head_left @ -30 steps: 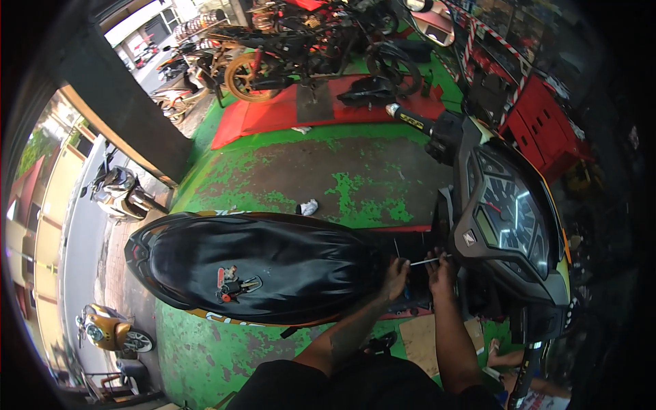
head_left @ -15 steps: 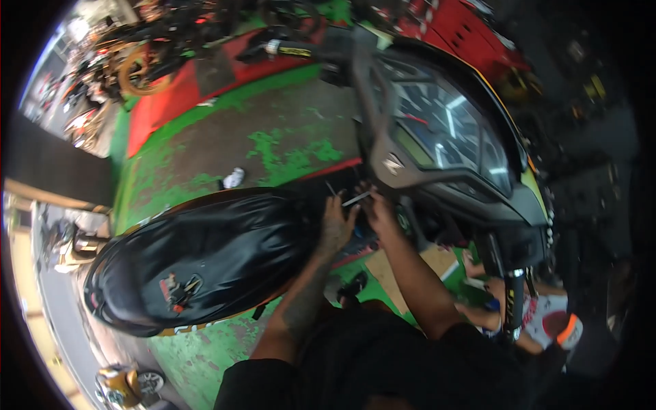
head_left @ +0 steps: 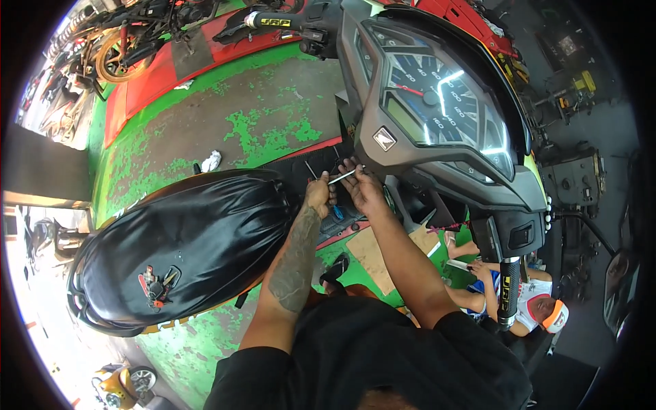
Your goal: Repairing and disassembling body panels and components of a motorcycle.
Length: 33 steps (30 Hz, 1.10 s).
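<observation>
My left hand is closed round a thin silver rod-like tool in the gap between a scooter's black seat and its dashboard. My right hand has its fingers apart at the tool's other end, just below the dashboard housing; whether they grip it is unclear. A blue-handled object lies beside my left hand, and another thin metal shaft sticks up near it. A bunch of keys with red pieces rests on the seat.
Motorcycles stand on a red platform at the upper left. A seated person is low at the right, near a cardboard sheet. A mirror, red cabinet and yellow scooter stand around. A white rag lies beyond the seat.
The view has turned, bringing the dashboard higher and the seated person further into sight. My hands stay at the gap with the tool, my right fingers now more spread.
</observation>
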Available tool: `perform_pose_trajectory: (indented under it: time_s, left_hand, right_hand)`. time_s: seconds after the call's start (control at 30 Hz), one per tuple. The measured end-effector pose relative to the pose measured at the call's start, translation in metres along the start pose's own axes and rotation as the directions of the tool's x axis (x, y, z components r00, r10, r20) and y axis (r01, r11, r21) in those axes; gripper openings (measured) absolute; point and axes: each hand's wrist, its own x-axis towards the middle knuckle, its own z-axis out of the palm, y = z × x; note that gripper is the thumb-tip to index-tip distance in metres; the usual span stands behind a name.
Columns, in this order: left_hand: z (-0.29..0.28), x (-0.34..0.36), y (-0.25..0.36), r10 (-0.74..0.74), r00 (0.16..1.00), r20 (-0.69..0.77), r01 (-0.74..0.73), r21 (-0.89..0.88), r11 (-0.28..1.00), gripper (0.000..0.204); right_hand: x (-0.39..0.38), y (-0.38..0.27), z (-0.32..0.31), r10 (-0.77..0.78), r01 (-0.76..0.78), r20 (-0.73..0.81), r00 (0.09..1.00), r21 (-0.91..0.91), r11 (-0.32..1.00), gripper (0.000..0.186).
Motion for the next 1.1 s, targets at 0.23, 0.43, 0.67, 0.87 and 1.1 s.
perform_pose_trajectory:
  time_s: [0.23, 0.43, 0.67, 0.87, 1.1]
  left_hand:
    - [-0.011, -0.009, -0.027, 0.556, 0.824, -0.108, -0.457, 0.453, 0.766, 0.044]
    - [-0.012, -0.010, -0.013, -0.045, 0.995, -0.084, 0.039, -0.071, 0.997, 0.052]
    - [0.006, -0.034, -0.020, 0.572, 0.813, -0.109, -0.494, 0.391, 0.776, 0.046]
    - [0.005, -0.030, -0.009, -0.002, 0.998, -0.069, -0.005, -0.110, 0.994, 0.045]
    - [0.012, -0.038, -0.008, 0.919, 0.326, 0.224, -0.489, 0.872, -0.039, 0.034]
  right_hand:
    - [0.007, 0.001, 0.011, -0.068, 0.068, -0.119, 0.991, -0.007, 0.998, 0.027]
    - [-0.003, 0.001, 0.003, -0.019, 0.021, -0.100, 0.995, 0.024, 0.999, 0.022]
    - [0.004, 0.006, -0.003, -0.084, 0.079, -0.179, 0.980, -0.031, 0.996, 0.024]
    - [0.008, 0.003, -0.010, 0.023, -0.022, -0.122, 0.992, 0.012, 1.000, 0.026]
    - [0.013, 0.008, -0.001, -0.039, 0.038, -0.164, 0.986, -0.013, 0.999, 0.027]
